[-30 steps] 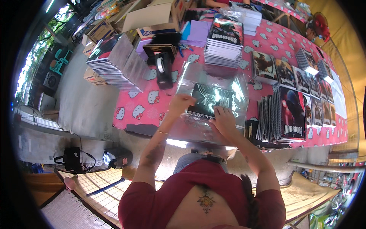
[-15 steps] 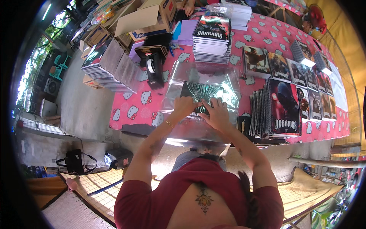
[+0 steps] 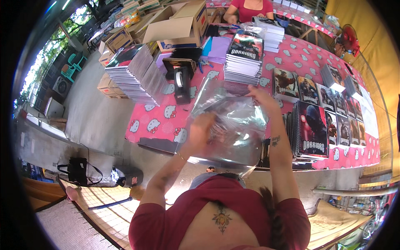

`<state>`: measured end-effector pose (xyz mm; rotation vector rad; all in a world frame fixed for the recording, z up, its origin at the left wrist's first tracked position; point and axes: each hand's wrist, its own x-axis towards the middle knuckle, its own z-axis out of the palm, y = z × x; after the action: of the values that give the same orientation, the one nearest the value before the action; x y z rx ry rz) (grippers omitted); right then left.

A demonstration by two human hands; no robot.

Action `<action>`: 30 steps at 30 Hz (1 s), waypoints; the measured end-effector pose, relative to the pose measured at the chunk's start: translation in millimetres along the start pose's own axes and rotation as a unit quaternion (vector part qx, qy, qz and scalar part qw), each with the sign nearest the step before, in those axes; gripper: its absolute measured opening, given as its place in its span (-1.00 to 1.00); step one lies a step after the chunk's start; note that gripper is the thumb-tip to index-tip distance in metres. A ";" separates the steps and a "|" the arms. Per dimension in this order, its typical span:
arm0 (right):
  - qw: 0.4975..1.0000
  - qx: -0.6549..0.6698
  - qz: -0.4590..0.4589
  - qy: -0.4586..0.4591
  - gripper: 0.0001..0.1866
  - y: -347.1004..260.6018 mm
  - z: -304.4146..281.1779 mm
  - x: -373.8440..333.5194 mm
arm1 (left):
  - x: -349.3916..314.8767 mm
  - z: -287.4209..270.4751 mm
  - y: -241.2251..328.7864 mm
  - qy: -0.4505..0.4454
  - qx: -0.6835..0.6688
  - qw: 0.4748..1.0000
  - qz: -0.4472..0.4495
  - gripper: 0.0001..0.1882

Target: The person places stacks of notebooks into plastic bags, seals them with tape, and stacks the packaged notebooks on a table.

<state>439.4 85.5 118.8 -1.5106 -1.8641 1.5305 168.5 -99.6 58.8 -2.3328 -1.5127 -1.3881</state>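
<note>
Clear plastic film overhangs the worktop's near edge, left hand nearer that edge, right hand toward its far-right side; cannot tell either grip.

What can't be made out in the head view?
Head view, left hand: motion blur hides finger contact with the clear plastic film.
Head view, under the film: details lost to glare and creases.
Head view, open cardboard box: bottom hidden by its sides.
Head view, co-worker: head cut off by top edge.
</note>
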 end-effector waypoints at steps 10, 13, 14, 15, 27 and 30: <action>0.969 0.018 -0.235 0.067 0.15 31.1 44.6 -42.1 | 61.9 -6.2 -38.8 -0.052 -0.340 0.920 -0.190 -0.27; 0.954 0.136 -0.248 0.096 0.05 27.2 70.3 -21.7 | 75.9 -7.1 -36.7 -0.084 -0.374 0.900 -0.209 -0.04; 0.959 0.113 -0.237 0.105 0.01 16.2 65.5 -28.3 | 86.8 -9.1 -37.7 -0.091 -0.389 0.889 -0.224 0.03; 0.963 0.091 -0.227 0.114 -0.04 8.7 62.8 -32.6 | 89.2 -14.6 -35.4 -0.094 -0.428 0.866 -0.242 0.02; 0.894 -0.253 -0.316 0.192 0.19 -1.4 70.7 -77.5 | 77.8 -44.3 6.9 -0.154 0.061 0.986 -0.001 0.03; 0.886 -0.291 -0.308 0.188 0.14 -12.4 51.9 -81.5 | 87.3 -51.0 2.0 -0.093 -0.185 0.974 -0.096 -0.11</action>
<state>426.9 -9.0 138.9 -1.1032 -2.3343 0.3744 147.8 -61.7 150.3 -2.6575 -1.6944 -1.6647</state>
